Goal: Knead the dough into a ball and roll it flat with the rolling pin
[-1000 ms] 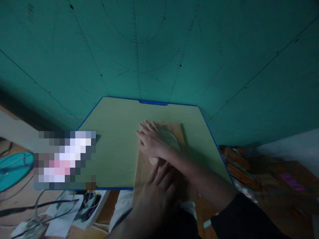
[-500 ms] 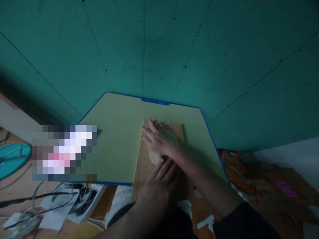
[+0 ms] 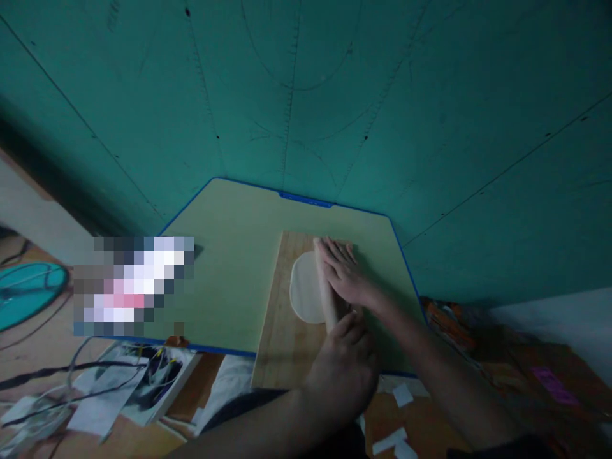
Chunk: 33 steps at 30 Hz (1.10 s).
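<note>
A round, flat sheet of pale dough (image 3: 306, 290) lies on a wooden board (image 3: 280, 354). Across its right edge runs a light wooden rolling pin (image 3: 326, 290), pointing away from me. My left hand (image 3: 351, 350) is closed around the pin's near end, fingers curled. Farther up, my right hand (image 3: 345, 271) rests on the pin's far part with its fingers stretched out flat. The pin's right side is partly hidden under both hands.
The board sits on a pale green tabletop (image 3: 229, 255) with a blue rim, against a green wall (image 3: 335, 95). A pixelated object (image 3: 138, 287) stands at the table's left. Cables and papers (image 3: 109, 395) lie lower left; boxes (image 3: 540, 370) are at right.
Both hands have moved right, with the rolling pin now plainly visible at the dough's right edge. More of the dough is uncovered. The camera view has shifted slightly.
</note>
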Each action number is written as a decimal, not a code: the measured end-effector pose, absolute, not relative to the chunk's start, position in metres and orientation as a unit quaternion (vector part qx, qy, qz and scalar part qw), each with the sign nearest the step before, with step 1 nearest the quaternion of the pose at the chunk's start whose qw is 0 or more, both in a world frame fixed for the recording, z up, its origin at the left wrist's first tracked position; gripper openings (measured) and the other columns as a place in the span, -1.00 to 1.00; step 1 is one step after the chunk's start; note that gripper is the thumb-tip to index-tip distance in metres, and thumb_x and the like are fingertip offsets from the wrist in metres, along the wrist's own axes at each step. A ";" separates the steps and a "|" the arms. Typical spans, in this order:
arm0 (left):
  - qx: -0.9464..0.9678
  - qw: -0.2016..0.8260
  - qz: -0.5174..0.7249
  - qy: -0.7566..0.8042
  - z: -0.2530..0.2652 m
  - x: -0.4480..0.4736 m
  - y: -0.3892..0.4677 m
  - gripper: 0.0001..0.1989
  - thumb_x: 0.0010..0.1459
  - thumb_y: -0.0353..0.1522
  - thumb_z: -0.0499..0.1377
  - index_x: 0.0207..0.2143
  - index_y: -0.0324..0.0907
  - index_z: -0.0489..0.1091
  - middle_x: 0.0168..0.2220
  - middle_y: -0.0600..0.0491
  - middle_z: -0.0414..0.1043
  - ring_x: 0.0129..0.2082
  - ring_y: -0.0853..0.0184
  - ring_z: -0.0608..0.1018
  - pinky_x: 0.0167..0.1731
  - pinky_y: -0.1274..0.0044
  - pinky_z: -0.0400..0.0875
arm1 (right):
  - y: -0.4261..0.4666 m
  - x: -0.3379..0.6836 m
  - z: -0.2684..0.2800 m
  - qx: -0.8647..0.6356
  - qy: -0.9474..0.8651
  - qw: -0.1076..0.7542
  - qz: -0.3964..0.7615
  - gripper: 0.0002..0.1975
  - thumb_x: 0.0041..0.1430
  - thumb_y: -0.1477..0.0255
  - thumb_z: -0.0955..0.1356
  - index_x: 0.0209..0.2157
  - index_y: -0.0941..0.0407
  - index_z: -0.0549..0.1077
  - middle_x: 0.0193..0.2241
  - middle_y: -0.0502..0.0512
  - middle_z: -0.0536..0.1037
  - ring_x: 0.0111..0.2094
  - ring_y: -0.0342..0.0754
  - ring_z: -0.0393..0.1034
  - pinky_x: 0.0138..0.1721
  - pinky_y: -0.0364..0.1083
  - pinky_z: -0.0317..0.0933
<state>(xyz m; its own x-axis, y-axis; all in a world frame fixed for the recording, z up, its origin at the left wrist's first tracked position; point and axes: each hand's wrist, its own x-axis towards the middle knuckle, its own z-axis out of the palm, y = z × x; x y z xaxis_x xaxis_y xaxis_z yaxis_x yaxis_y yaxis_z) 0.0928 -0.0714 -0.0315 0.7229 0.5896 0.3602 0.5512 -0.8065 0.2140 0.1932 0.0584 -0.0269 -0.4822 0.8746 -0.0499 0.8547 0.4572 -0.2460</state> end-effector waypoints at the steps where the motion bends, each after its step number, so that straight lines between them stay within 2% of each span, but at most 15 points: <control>1: 0.928 0.040 0.204 0.309 -0.032 0.092 -0.071 -0.77 0.30 -0.32 0.15 -0.18 -0.26 0.56 -0.06 -0.10 0.58 0.13 0.10 0.49 0.34 0.24 0.05 | 0.058 0.192 -0.027 -0.511 -0.851 0.045 0.112 -0.39 0.40 0.41 0.06 0.43 0.19 -0.07 0.44 0.28 -0.08 0.45 0.15 -0.24 0.38 0.30 -0.30; 4: 0.924 0.037 0.200 0.323 -0.036 0.070 -0.078 -0.61 0.35 -0.26 0.09 0.11 -0.28 0.44 0.20 -0.10 0.42 0.29 0.11 0.32 0.34 0.27 0.04 | 0.058 0.170 -0.026 -0.497 -0.860 0.053 0.105 -0.38 0.36 0.42 0.15 0.41 0.19 0.03 0.45 0.31 -0.12 0.45 0.20 -0.29 0.39 0.30 -0.33; 6: 0.914 0.041 0.207 0.347 -0.039 0.044 -0.086 -0.53 0.38 -0.21 0.05 0.24 -0.22 0.31 0.31 -0.04 0.30 0.36 0.12 0.20 0.33 0.27 0.03 | 0.060 0.144 -0.023 -0.469 -0.874 0.059 0.116 -0.40 0.33 0.43 0.20 0.38 0.19 0.13 0.45 0.31 -0.11 0.45 0.22 -0.28 0.39 0.26 -0.31; 10: 0.901 0.049 0.178 0.393 -0.045 0.003 -0.103 -0.62 0.39 -0.26 0.05 0.19 -0.10 0.36 0.36 -0.04 0.20 0.39 0.12 0.13 0.31 0.23 0.06 | 0.064 0.099 -0.018 -0.420 -0.897 0.074 0.114 -0.47 0.32 0.42 0.25 0.30 0.15 0.30 0.41 0.24 0.09 0.44 0.23 -0.22 0.40 0.24 -0.29; 12: 0.894 0.047 0.177 0.409 -0.046 0.000 -0.107 -0.68 0.37 -0.24 0.06 0.09 -0.10 0.44 0.34 -0.05 0.24 0.38 0.10 0.15 0.31 0.19 0.05 | 0.065 0.096 -0.017 -0.407 -0.904 0.073 0.109 -0.52 0.33 0.40 0.25 0.24 0.13 0.38 0.37 0.20 0.19 0.43 0.23 -0.19 0.40 0.25 -0.31; 14: 0.894 0.041 0.188 0.404 -0.045 0.010 -0.106 -0.68 0.36 -0.21 0.09 0.05 -0.09 0.47 0.28 -0.02 0.33 0.35 0.07 0.20 0.31 0.18 0.05 | 0.066 0.110 -0.018 -0.414 -0.901 0.069 0.113 -0.54 0.34 0.41 0.23 0.23 0.12 0.40 0.39 0.18 0.16 0.43 0.22 -0.18 0.39 0.26 -0.29; 18: 0.916 0.037 0.196 0.349 -0.036 0.051 -0.095 -0.65 0.37 -0.23 0.07 0.11 -0.14 0.42 0.24 0.02 0.39 0.33 0.09 0.25 0.34 0.19 0.01 | 0.065 0.166 -0.023 -0.471 -0.874 0.051 0.113 -0.46 0.39 0.41 0.13 0.36 0.06 0.20 0.44 0.15 0.00 0.44 0.18 -0.16 0.38 0.30 -0.28; 21: 0.928 0.030 0.185 0.321 -0.028 0.078 -0.086 -0.68 0.36 -0.27 0.07 -0.02 -0.24 0.52 0.11 -0.08 0.50 0.23 0.09 0.39 0.33 0.22 0.05 | 0.064 0.196 -0.024 -0.494 -0.862 0.044 0.109 -0.44 0.42 0.39 0.05 0.40 0.11 0.06 0.43 0.19 0.02 0.45 0.14 -0.20 0.39 0.30 -0.30; 23: 0.930 0.022 0.174 0.324 -0.025 0.085 -0.083 -0.66 0.35 -0.27 0.07 -0.07 -0.28 0.55 0.07 -0.13 0.53 0.19 0.07 0.43 0.30 0.22 0.10 | 0.066 0.197 -0.024 -0.493 -0.862 0.044 0.109 -0.44 0.41 0.40 0.06 0.38 0.19 0.10 0.43 0.26 0.01 0.45 0.15 -0.22 0.39 0.29 -0.34; 26: 0.924 0.013 0.175 0.339 -0.027 0.072 -0.085 -0.59 0.37 -0.25 0.03 0.07 -0.31 0.48 0.19 -0.14 0.44 0.26 0.09 0.37 0.29 0.26 0.09 | 0.070 0.171 -0.026 -0.480 -0.866 0.053 0.125 -0.46 0.35 0.43 0.15 0.33 0.22 0.20 0.44 0.31 -0.05 0.45 0.19 -0.24 0.38 0.31 -0.36; 29: 0.916 0.021 0.177 0.360 -0.032 0.039 -0.093 -0.56 0.40 -0.21 0.01 0.20 -0.22 0.36 0.29 -0.04 0.32 0.31 0.13 0.30 0.32 0.27 -0.01 | 0.071 0.131 -0.024 -0.461 -0.874 0.079 0.133 -0.44 0.29 0.44 0.23 0.31 0.15 0.24 0.45 0.25 -0.05 0.45 0.23 -0.24 0.38 0.30 -0.31; 31: 0.907 0.039 0.166 0.385 -0.035 0.018 -0.099 -0.55 0.41 -0.20 -0.01 0.25 -0.14 0.31 0.33 0.02 0.26 0.33 0.12 0.25 0.35 0.23 -0.16 | 0.068 0.108 -0.020 -0.450 -0.880 0.089 0.124 -0.47 0.25 0.43 0.27 0.25 0.18 0.33 0.41 0.28 0.07 0.43 0.30 -0.19 0.38 0.28 -0.28; 33: 0.896 0.062 0.153 0.412 -0.035 0.002 -0.105 -0.56 0.42 -0.22 -0.03 0.28 -0.09 0.27 0.36 0.04 0.20 0.36 0.14 0.21 0.37 0.19 -0.30 | 0.063 0.090 -0.014 -0.425 -0.892 0.100 0.115 -0.53 0.26 0.40 0.28 0.17 0.20 0.43 0.31 0.33 0.28 0.40 0.33 -0.11 0.37 0.27 -0.26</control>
